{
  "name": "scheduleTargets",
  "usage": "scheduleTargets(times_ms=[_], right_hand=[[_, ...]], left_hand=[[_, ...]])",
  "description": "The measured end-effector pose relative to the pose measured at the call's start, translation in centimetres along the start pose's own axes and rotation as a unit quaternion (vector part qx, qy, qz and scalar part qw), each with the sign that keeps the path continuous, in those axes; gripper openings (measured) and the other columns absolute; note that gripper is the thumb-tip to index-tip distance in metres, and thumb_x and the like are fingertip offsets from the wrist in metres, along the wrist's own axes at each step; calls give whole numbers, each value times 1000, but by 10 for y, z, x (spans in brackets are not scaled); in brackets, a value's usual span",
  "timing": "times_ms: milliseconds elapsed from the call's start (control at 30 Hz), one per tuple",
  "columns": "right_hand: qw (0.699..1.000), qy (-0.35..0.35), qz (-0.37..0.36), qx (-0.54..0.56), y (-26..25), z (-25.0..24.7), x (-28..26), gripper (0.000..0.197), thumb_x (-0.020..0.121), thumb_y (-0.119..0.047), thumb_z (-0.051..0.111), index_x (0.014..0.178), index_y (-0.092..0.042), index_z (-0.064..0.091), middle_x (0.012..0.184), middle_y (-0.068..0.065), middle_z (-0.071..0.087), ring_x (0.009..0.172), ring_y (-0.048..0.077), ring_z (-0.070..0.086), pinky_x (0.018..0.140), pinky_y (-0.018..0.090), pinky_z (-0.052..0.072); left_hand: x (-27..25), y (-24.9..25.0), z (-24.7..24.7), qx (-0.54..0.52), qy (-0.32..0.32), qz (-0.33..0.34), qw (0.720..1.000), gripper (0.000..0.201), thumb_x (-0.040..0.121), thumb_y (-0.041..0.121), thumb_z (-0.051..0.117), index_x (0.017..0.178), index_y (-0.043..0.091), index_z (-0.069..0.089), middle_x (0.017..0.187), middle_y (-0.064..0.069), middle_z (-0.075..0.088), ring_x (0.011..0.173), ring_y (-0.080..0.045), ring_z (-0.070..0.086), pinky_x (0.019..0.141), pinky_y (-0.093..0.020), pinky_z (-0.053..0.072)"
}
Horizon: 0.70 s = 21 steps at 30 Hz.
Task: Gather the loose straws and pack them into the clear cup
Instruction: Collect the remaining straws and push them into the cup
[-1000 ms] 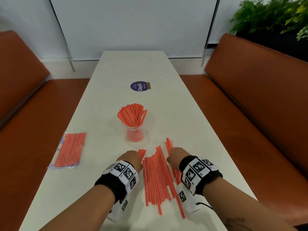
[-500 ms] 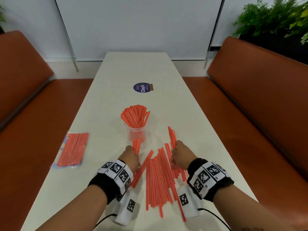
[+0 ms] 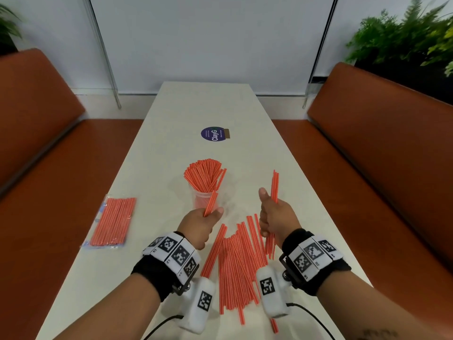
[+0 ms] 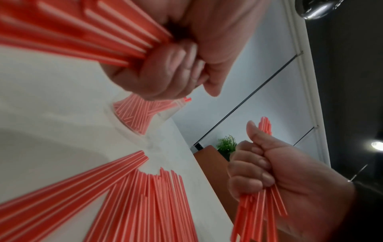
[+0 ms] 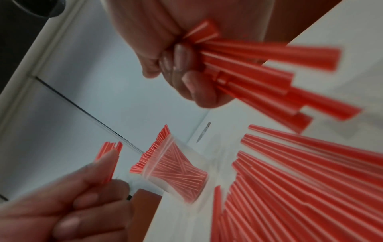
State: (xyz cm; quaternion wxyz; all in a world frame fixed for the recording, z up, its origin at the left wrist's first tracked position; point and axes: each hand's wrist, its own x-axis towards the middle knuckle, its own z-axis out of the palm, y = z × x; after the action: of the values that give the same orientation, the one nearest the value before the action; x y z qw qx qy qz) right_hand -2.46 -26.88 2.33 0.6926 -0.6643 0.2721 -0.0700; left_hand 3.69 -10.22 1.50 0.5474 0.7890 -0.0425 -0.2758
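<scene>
Both forearms reach forward over the table (image 3: 171,114), wrists banded with black straps and white marker blocks. The left hand (image 3: 199,223) is raised just in front of the cup (image 3: 202,201), knuckles up, fingers and thumb curled tight round a small bunch of straws (image 3: 210,203) that slants up and away toward the cup's rim. In the left wrist view its fingers (image 4: 165,70) wrap the bunch, whose near ends fan out toward the camera.

The right hand (image 3: 275,218) is held to the right of the cup, apart from it, thumb pointing up. It grips a second bunch (image 3: 274,185) nearly upright, tips well above the fist and tails hanging below it. In the right wrist view the fingers (image 5: 186,68) close round these straws.

The cup stands upright at mid-table, already packed with straws that spread above its rim. Between the wrists a loose pile (image 3: 237,263) lies flat on the table, lengthwise, fanned slightly. A sealed pack of straws (image 3: 112,222) lies near the table's left edge. A round purple sticker (image 3: 212,134) sits farther up the table. Orange benches (image 3: 382,148) flank both sides.
</scene>
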Motion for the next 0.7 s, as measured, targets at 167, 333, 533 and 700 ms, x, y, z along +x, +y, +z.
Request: scheduleTargets(times_ms=[167,333,533,700], right_hand=[[992,-5,-54,114,-22,14,3,50,92,-47,45,55,-17,30,41,-2,25,35,13,26,43,27,36],[984,-7,-140,113,-59,49,22,47,93,-42,46,56,-16,33,36,-5,29,33,12,30,46,26,41],[979,9,-198,48,-83,105,57,35,93,-40,48,73,-11,47,43,0,37,39,15,40,52,29,46],[981,-12,-182,-61,-56,119,76,39,90,-45,51,70,-12,42,55,7,42,46,18,44,38,10,41]], left_hand=[[-5,6,-2,-58,-1,-4,998,33,93,40,43,70,17,37,53,1,28,37,-9,21,36,-14,17],[-4,4,-10,-82,81,43,992,40,94,37,41,61,15,36,55,0,32,42,-11,25,40,-19,21],[-8,-1,-19,-124,128,42,983,37,96,33,40,64,14,36,56,0,34,42,-10,29,41,-21,26],[-6,-1,-29,-169,153,54,972,37,96,31,40,63,15,36,53,1,32,38,-8,28,39,-20,25]])
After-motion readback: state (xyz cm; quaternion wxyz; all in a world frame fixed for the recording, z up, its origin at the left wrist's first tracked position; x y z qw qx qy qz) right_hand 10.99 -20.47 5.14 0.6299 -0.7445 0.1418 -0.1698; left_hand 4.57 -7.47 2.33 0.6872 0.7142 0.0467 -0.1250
